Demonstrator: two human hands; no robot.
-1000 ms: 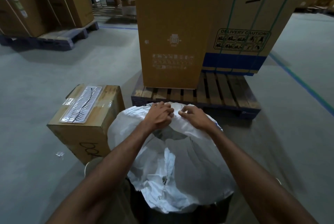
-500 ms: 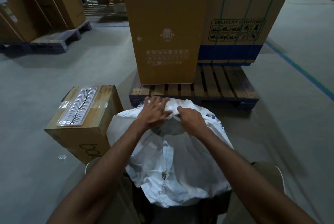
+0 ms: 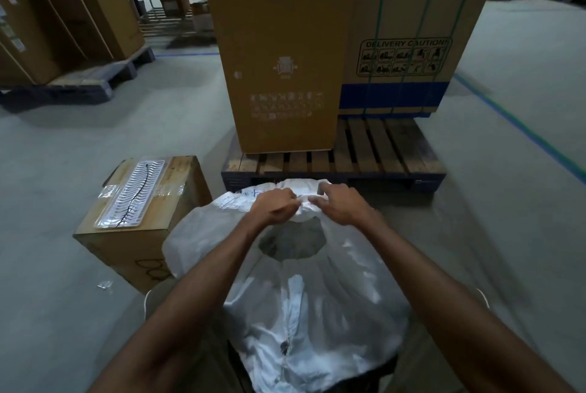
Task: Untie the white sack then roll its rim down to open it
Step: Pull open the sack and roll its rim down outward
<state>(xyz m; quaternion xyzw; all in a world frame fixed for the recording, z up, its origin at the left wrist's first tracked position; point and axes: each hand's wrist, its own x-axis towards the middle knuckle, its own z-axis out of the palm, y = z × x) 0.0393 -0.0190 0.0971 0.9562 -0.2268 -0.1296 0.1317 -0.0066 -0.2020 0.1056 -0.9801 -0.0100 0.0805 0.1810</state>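
Observation:
A bulging white sack [image 3: 304, 307] stands on the floor right in front of me, its mouth partly open with a dark gap below my hands. My left hand [image 3: 274, 207] pinches the bunched fabric of the far rim from the left. My right hand [image 3: 344, 205] grips the same bunched rim from the right, almost touching the left. Both forearms reach over the sack. Any tie at the rim is hidden under my fingers.
A small cardboard box [image 3: 139, 221] with a white plastic insert on top sits left of the sack. Behind the sack is a wooden pallet [image 3: 364, 164] bearing two tall cartons [image 3: 279, 53]. More palletised cartons [image 3: 57, 24] stand far left. A blue floor line [image 3: 520, 132] runs at right.
Both hands have closed together on the far rim and bunched it; the left hand went from spread fingers to a pinch. The sack mouth below them gapes wider.

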